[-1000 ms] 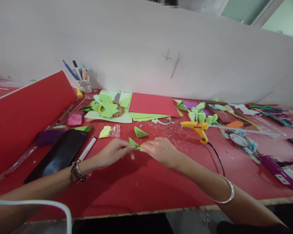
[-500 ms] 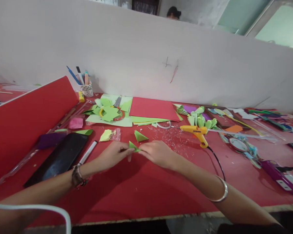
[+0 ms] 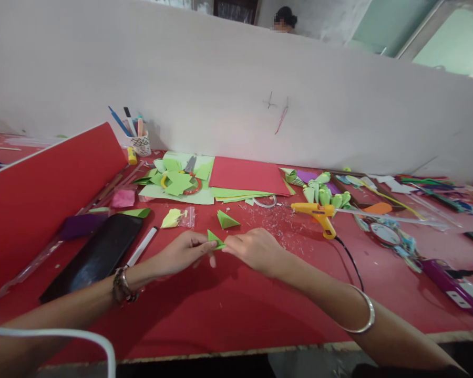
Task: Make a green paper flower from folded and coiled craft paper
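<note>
Between my hands is a small folded piece of green paper point(image 3: 215, 240), its pointed corner standing up. My left hand point(image 3: 187, 251) pinches it with thumb and fingers from the left. On the other side, the closed fingers of my right hand point(image 3: 254, 251) grip its right tip. Just beyond them a second folded green paper piece point(image 3: 227, 220) lies on the red table top point(image 3: 220, 315). A yellow paper scrap point(image 3: 171, 218) and a small clear plastic bag point(image 3: 188, 216) lie past my left hand.
A yellow glue gun point(image 3: 317, 214) with a black cord lies to the right, near rolled green paper pieces point(image 3: 326, 195). Red sheets point(image 3: 248, 176) and scissors point(image 3: 190, 164) among green cut paper are at the back. A black phone-like slab point(image 3: 94, 257) and white marker point(image 3: 142, 247) lie left.
The green paper piece stays between my hands and has tilted slightly. My left hand's lower fingers have spread a little beneath it, and my right forearm has shifted slightly.
</note>
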The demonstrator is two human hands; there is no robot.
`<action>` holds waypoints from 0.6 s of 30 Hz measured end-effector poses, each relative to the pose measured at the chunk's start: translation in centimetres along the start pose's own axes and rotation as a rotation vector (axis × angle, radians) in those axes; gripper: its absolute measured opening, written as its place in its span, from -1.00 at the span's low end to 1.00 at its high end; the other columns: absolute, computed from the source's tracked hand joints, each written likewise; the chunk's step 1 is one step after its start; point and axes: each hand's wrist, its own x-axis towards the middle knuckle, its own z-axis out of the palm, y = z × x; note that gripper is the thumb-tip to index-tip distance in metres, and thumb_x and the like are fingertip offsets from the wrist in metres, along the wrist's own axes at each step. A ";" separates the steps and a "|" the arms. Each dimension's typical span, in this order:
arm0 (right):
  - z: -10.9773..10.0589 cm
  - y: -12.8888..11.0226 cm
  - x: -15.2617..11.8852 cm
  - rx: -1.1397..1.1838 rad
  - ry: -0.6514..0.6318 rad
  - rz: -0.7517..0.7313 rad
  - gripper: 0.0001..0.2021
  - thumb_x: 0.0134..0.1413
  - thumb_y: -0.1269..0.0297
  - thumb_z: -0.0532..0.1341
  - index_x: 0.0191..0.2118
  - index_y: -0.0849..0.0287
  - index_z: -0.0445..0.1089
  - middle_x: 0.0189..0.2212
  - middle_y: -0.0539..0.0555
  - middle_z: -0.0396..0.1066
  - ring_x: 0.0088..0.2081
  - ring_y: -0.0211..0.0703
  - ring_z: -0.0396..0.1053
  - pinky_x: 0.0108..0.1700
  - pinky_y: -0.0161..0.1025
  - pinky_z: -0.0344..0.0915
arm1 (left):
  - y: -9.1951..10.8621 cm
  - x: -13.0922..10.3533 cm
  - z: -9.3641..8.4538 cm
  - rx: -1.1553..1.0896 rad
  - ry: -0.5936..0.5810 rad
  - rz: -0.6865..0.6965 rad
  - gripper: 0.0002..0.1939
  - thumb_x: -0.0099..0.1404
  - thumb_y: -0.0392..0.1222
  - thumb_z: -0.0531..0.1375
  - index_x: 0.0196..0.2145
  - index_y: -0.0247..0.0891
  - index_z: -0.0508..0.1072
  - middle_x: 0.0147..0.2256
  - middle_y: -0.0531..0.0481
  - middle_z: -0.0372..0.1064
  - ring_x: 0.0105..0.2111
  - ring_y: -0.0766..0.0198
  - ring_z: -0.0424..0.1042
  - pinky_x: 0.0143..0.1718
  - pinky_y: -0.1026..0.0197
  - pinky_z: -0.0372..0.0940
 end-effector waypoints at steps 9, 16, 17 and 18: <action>-0.5 0.5 0.3 0.326 -0.163 0.016 -0.70 0.18 0.20 -0.07 -0.42 0.19 0.30 -0.59 -0.03 0.32 -0.54 -0.37 0.17 -0.51 -0.35 -0.16 | -0.8 -0.3 -0.2 0.716 0.087 0.380 -0.68 0.27 -0.20 -0.07 -0.50 -0.31 0.40 -0.57 -0.02 0.36 -0.54 0.32 0.28 -0.49 0.31 0.07; -1.1 -0.2 0.5 0.185 -0.219 -0.002 -0.71 0.16 0.17 -0.05 -0.38 0.16 0.34 -0.57 -0.01 0.36 -0.57 -0.32 0.21 -0.54 -0.34 -0.15 | 0.8 -0.2 -1.3 0.951 -0.025 0.438 -0.77 0.23 -0.14 0.02 -0.49 -0.24 0.37 -0.59 0.05 0.34 -0.57 0.33 0.26 -0.53 0.29 0.00; -1.2 -0.3 0.5 0.158 -0.224 -0.010 -0.71 0.15 0.16 -0.05 -0.38 0.16 0.34 -0.58 -0.01 0.36 -0.58 -0.32 0.21 -0.55 -0.35 -0.14 | 1.0 -0.1 -1.4 0.953 -0.033 0.448 -0.76 0.22 -0.11 0.03 -0.50 -0.24 0.37 -0.60 0.06 0.34 -0.59 0.33 0.26 -0.55 0.29 -0.01; -1.3 -0.3 0.6 0.147 -0.226 -0.017 -0.70 0.15 0.15 -0.05 -0.38 0.15 0.35 -0.59 -0.01 0.36 -0.59 -0.32 0.21 -0.55 -0.35 -0.14 | 1.3 0.1 -1.4 0.957 -0.034 0.461 -0.74 0.22 -0.09 0.03 -0.52 -0.24 0.36 -0.62 0.06 0.32 -0.61 0.34 0.25 -0.57 0.29 -0.03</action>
